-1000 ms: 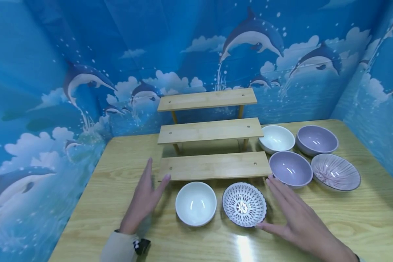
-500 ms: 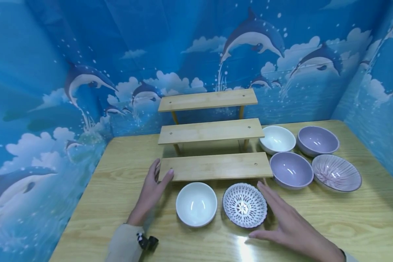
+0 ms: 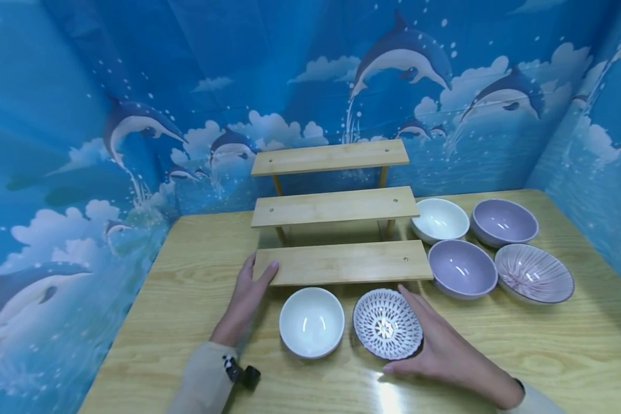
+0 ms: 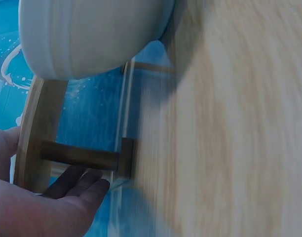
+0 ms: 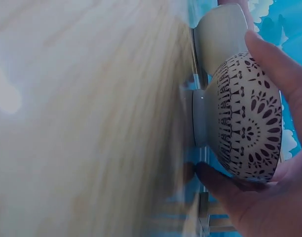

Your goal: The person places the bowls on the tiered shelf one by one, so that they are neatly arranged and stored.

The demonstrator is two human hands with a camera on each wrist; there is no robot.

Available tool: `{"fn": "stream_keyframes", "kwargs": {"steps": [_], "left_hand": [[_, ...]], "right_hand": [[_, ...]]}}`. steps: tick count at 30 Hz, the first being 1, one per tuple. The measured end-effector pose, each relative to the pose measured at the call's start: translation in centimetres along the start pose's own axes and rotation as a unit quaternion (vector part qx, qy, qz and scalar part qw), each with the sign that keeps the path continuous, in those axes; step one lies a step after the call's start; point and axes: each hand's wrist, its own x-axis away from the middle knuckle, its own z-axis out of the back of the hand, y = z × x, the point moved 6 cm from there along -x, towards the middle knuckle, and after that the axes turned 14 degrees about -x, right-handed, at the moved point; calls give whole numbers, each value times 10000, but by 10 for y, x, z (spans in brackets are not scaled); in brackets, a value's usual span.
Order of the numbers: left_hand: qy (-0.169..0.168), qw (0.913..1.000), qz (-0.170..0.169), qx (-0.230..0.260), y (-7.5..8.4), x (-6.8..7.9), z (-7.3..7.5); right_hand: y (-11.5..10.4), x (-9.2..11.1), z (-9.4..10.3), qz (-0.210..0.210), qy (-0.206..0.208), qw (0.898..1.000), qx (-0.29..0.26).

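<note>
A three-tier wooden display stand stands at the middle back of the table. My left hand grips the left end of its lowest board, thumb on top and fingers beneath, as the left wrist view shows. In front of that board, a plain white bowl sits upright. Beside it on the right is a white bowl with a dark openwork-like pattern, also upright on the table. My right hand is curled round its right side, fingers at the far rim, thumb at the near side.
To the stand's right are a white bowl, two purple bowls and a streaked bowl, close together. A blue dolphin-print cloth hangs behind and along both sides of the wooden table.
My left hand has moved in from beside the stand and taken hold of the lowest board's end. The right hand has moved left and closed round the patterned bowl. The bowls stay put.
</note>
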Motion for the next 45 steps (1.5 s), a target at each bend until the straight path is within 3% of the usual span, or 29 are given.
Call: {"fn": "stream_keyframes", "kwargs": {"steps": [7, 18, 31, 38, 45], "left_hand": [[-48, 9995, 293, -49, -2, -2, -2], [-225, 9997, 29, 105, 0, -5, -5], [-163, 9998, 134, -17, -4, -3, -4], [-138, 9998, 104, -24, -5, -2, -3], [-109, 9999, 58, 68, -4, -2, -3]], "right_hand": [[2, -4, 0, 232, 167, 9989, -365], [0, 0, 5, 222, 234, 9979, -559], [-33, -1, 17, 179, 264, 9983, -479], [-56, -21, 30, 326, 187, 9981, -498], [-71, -63, 47, 352, 15, 9975, -611]]}}
